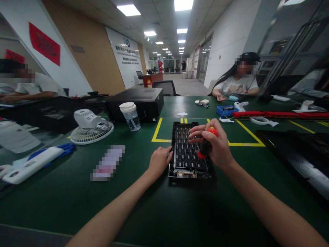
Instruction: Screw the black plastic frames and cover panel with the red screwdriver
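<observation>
The black case (189, 178) lies flat on the green worktop (164, 212) just right of the middle of the frame, between the two hands. Its long axis runs up and down the frame, leaning only slightly, so its long walls face the hands to either side. Rows of dark rounded shapes (183, 147) fill most of its inside, with a narrow strip of small parts (187, 175) along the bottom end.

The left hand (159, 160) lies low on the worktop, half curled, its fingertips against the left long wall; whether it grips or merely rests there I cannot tell. The right hand (219, 145) is raised over the right long wall and grasps a red-and-black screwdriver (206, 145) by its handle, some fingers extended towards the left.

The screwdriver stands tilted, its top leaning to the upper right and its working end pointing to the lower left, over the right half of the case. The right hand is therefore nearer the bottom right corner. Whether the tip touches anything is too dark to tell.
</observation>
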A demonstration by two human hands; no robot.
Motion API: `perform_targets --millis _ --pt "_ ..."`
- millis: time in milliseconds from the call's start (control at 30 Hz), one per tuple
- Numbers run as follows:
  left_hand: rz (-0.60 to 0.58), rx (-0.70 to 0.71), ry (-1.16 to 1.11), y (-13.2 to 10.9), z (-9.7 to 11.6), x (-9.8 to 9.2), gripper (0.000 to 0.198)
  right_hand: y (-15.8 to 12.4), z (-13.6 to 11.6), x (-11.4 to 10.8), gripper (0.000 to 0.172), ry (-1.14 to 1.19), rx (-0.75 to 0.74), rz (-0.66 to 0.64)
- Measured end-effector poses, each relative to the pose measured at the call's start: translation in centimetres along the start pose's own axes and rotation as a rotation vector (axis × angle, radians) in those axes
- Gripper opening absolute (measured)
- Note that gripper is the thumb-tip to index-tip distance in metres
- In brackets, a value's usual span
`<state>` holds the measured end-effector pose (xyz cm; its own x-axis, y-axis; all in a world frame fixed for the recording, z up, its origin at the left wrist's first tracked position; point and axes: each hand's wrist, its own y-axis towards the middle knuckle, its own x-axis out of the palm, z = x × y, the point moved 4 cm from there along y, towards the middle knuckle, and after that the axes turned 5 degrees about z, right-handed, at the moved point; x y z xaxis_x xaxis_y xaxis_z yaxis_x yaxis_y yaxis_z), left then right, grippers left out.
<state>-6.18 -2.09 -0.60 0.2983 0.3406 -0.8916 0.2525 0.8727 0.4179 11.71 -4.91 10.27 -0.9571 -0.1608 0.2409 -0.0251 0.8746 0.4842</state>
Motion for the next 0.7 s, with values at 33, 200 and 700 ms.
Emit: perform_targets --millis 33,200,700 --pt "0.001 0.0 0.001 0.0 0.0 0.0 0.038 0.2 0.1 -0.1 0.01 0.029 0.02 -0.051" --pt "0.0 -0.011 0.005 0.0 0.0 0.1 0.038 0.9 0.2 0.0 0.008 0.135 0.096 -0.291" --pt "0.023 0.007 0.011 0.0 -0.2 0.2 0.037 1.7 0.8 0.6 0.026 0.404 0.263 -0.528"
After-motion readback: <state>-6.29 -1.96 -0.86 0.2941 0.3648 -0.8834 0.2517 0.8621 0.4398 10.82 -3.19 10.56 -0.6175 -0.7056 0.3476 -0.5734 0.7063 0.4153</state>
